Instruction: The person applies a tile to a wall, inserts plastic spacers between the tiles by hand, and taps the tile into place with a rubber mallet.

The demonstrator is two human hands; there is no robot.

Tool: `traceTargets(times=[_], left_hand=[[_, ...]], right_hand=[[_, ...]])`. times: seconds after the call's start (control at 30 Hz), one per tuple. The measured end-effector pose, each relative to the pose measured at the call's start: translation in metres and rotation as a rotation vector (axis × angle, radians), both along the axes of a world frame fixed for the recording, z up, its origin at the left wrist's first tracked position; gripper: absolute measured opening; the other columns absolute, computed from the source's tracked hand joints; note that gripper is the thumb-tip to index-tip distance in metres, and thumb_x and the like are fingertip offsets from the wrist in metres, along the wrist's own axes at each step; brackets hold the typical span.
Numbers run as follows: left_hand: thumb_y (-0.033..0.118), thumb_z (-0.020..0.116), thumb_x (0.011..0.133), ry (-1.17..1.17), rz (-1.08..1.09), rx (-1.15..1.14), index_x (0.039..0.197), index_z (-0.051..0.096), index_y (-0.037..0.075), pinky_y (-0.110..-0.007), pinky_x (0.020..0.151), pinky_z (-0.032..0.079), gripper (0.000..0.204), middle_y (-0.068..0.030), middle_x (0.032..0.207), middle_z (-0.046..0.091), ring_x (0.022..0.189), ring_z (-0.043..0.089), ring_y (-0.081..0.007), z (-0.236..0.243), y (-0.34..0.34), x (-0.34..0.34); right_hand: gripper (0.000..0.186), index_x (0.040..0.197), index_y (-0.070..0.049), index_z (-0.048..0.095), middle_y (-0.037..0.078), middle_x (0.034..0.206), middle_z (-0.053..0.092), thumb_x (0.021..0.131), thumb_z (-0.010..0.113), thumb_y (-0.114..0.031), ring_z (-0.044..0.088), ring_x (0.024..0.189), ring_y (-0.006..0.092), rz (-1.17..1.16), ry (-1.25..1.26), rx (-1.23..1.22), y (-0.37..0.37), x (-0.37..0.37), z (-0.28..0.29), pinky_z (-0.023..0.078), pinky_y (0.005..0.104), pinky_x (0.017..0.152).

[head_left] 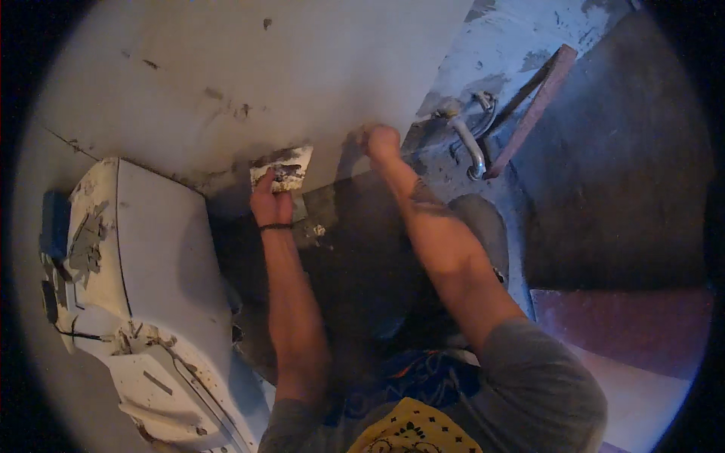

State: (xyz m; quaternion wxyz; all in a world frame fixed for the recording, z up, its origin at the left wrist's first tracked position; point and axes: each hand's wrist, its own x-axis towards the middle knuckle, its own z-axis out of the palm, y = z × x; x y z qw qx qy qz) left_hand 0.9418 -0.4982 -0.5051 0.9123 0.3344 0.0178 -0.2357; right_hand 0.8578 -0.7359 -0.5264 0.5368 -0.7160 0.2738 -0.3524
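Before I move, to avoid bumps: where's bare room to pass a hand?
The pale surface has room between the smeared plate in the left hand and the right hand, and above both. It's crowded at right, where the metal pipe stands beside the brown bar.

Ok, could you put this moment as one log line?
left hand: holds smeared flat piece | right hand: curled at pale wall, contents unclear | right of both: metal tap

And here's the left forearm (291,302), running nearly straight up to the left hand (272,204), its grip closed, one digit pointing upward. The right arm (453,257) slants up and inward, elbow slightly bent, the right hand (383,143) riding higher, fingers curled like a fist.
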Motion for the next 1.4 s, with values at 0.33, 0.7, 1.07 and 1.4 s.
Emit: traceTargets(times=[0.33,0.7,1.07,1.4], left_hand=[[0.005,0.05,0.085,0.117,-0.025,-0.307,0.116,0.048,-0.003,-0.04,0.093,0.043,0.032,-0.0146,0.114,0.055,0.105,0.054,-0.027,-0.014,-0.013,0.002],[0.008,0.05,0.086,-0.203,-0.066,0.312,0.116,0.048,-0.004,-0.042,0.088,0.046,0.033,-0.0152,0.112,0.057,0.1,0.056,-0.0289,0.006,0.004,0.015],[0.005,0.049,0.082,0.127,-0.062,0.141,0.1,0.051,-0.005,-0.04,0.084,0.05,0.021,-0.0165,0.103,0.057,0.094,0.058,-0.0292,0.017,-0.013,0.017],[0.007,0.048,0.083,0.09,-0.056,0.276,0.103,0.051,-0.007,-0.04,0.086,0.049,0.025,-0.0177,0.106,0.056,0.098,0.056,-0.0297,0.025,-0.014,0.016]], right_hand=[[0.015,0.094,-0.009,0.057,0.008,0.08,0.062,0.085,0.052,-0.019,0.06,0.072,0.0222,-0.14,-0.159,0.701,-0.032,-0.067,0.052,0.048,0.0346,0.061],[0.022,0.103,-0.011,0.054,0.002,0.084,0.058,0.084,0.061,-0.019,0.057,0.074,0.0166,-0.078,-0.055,0.853,-0.035,-0.095,0.049,0.043,0.0309,0.055],[0.015,0.093,-0.011,0.061,0.002,0.075,0.058,0.083,0.062,-0.023,0.054,0.064,0.014,-0.045,0.138,0.415,-0.047,-0.072,-0.023,0.043,0.028,0.052],[0.028,0.077,-0.005,0.065,0.015,0.08,0.064,0.075,0.062,-0.032,0.06,0.079,0.028,-0.122,0.17,0.284,-0.003,-0.043,0.011,0.045,0.0393,0.074]])
